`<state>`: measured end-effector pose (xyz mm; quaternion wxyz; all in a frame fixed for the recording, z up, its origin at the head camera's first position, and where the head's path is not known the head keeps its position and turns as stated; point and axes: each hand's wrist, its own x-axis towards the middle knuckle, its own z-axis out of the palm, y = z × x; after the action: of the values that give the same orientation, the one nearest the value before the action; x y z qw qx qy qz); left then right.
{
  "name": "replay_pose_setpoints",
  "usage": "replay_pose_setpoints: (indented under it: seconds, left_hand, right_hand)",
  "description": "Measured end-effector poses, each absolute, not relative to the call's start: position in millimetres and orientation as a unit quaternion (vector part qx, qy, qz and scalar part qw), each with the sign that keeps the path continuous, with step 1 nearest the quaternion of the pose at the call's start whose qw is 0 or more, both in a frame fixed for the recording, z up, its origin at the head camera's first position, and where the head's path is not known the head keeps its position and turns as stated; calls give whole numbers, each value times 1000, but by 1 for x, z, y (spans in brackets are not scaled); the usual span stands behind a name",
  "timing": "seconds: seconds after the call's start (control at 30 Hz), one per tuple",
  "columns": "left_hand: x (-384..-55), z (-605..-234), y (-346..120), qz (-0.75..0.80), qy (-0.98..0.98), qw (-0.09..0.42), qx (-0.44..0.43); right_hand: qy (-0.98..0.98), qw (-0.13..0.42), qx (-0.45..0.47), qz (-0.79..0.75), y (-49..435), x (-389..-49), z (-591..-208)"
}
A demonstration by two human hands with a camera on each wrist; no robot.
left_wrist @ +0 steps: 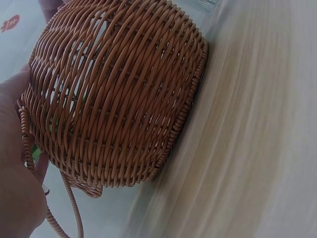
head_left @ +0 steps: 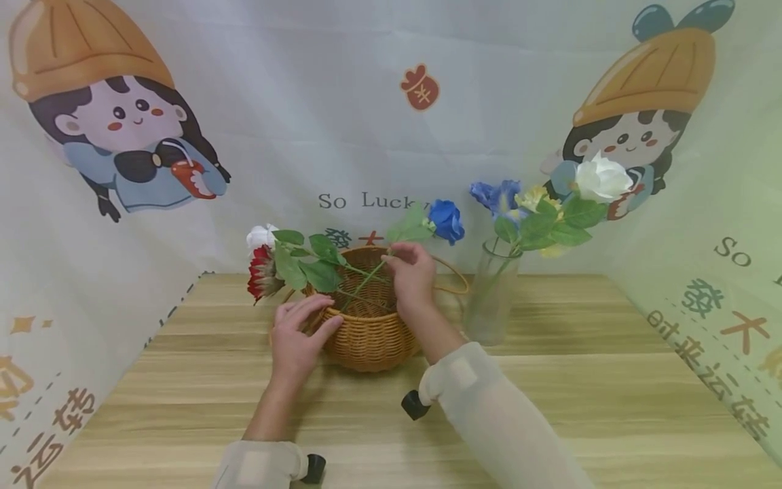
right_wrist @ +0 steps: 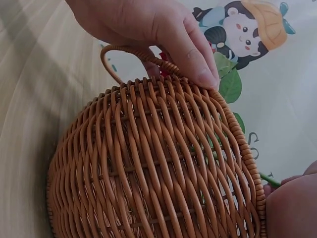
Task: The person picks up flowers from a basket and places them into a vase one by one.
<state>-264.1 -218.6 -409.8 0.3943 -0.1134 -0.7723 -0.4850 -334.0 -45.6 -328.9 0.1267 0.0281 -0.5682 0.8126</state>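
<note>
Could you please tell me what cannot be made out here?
Head view: lower stem end of the blue rose, hidden by the front wall of the basket.
Head view: lower inside of the vase, blurred by its cloudy wall.
Left wrist view: rest of the left hand, cut off at the left.
Right wrist view: rest of the right hand, cut off at the right.

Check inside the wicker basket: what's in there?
Green stems cross inside the wicker basket; the right hand pinches one. The basket's near side covers its floor, so where the stems end can't be told.
</note>
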Motion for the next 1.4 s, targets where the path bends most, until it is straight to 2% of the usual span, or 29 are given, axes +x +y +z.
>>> replay_pose_setpoints:
  seconds: [0.47, 0.73, 1.2, 1.4]
  left_hand:
    - [-267, -409, -214, -484, -769, 397, -129]
    - [-264, -409, -217, -482, -775, 391, -117]
    - [-264, -409, -220, -480, -776, 393, -111]
    - [-265, -409, -221, -481, -775, 395, -113]
  right_hand:
    - [-535, 239, 54, 809, -23, -339, -327]
    - [-524, 251, 81, 810, -1, -333, -314]
    - [-505, 316, 152, 788, 24, -328, -286]
    - [-509, 315, 158, 785, 32, -325, -286]
